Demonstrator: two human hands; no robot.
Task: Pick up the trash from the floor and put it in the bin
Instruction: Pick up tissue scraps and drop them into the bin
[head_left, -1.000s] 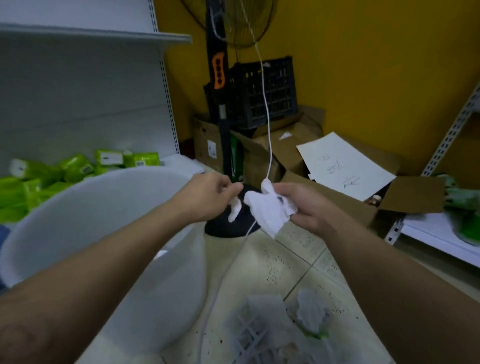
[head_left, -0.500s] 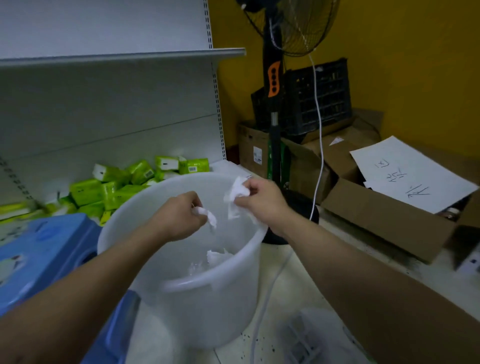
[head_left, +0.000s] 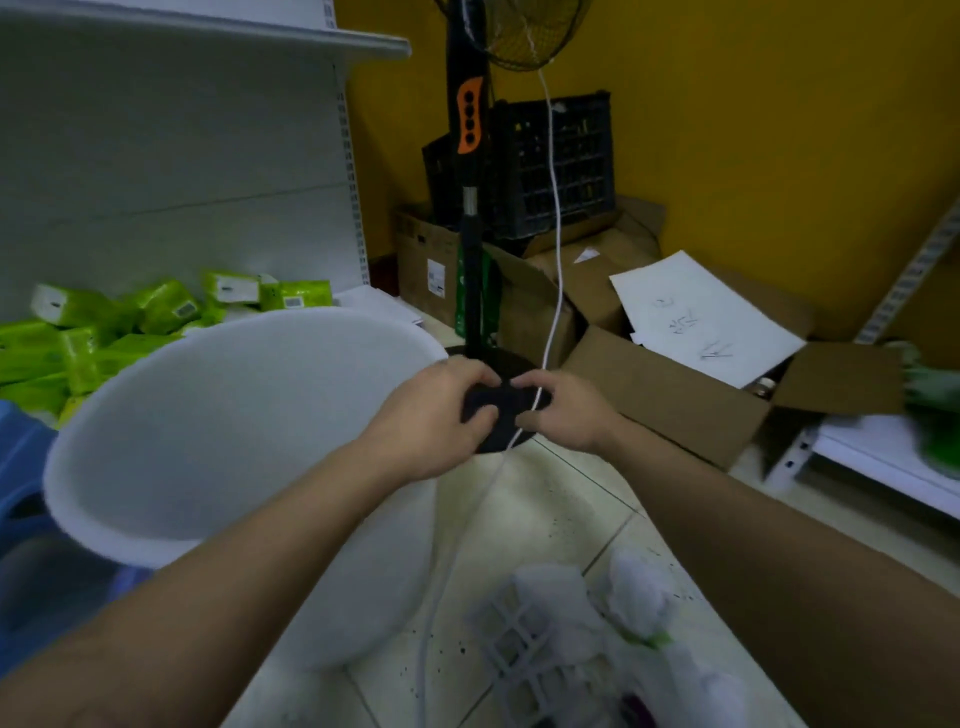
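The bin (head_left: 363, 597) is a large white plastic bucket standing on the tiled floor at centre left; its inside is blurred and I cannot make out its contents. My left hand (head_left: 431, 415) and my right hand (head_left: 561, 410) hover close together just past the bin's right rim, above a fan's black base. Both have loosely curled fingers and hold nothing. Crumpled white paper trash (head_left: 639, 597) lies on the floor at the lower right, beside and on a white plastic grid basket (head_left: 524, 654).
A standing fan (head_left: 470, 260) with a hanging white cord (head_left: 556, 260) rises behind my hands. Cardboard boxes (head_left: 665, 405) with a paper sheet (head_left: 701, 317) and a black crate (head_left: 556, 166) fill the corner. Green packs (head_left: 104, 332) lie left, a blue stool (head_left: 21, 467) beyond the bin, a shelf (head_left: 883, 457) right.
Half a second ago both hands held white paper scraps over the bin. Now they are empty and have moved right, off the rim. The view has swung right and down.
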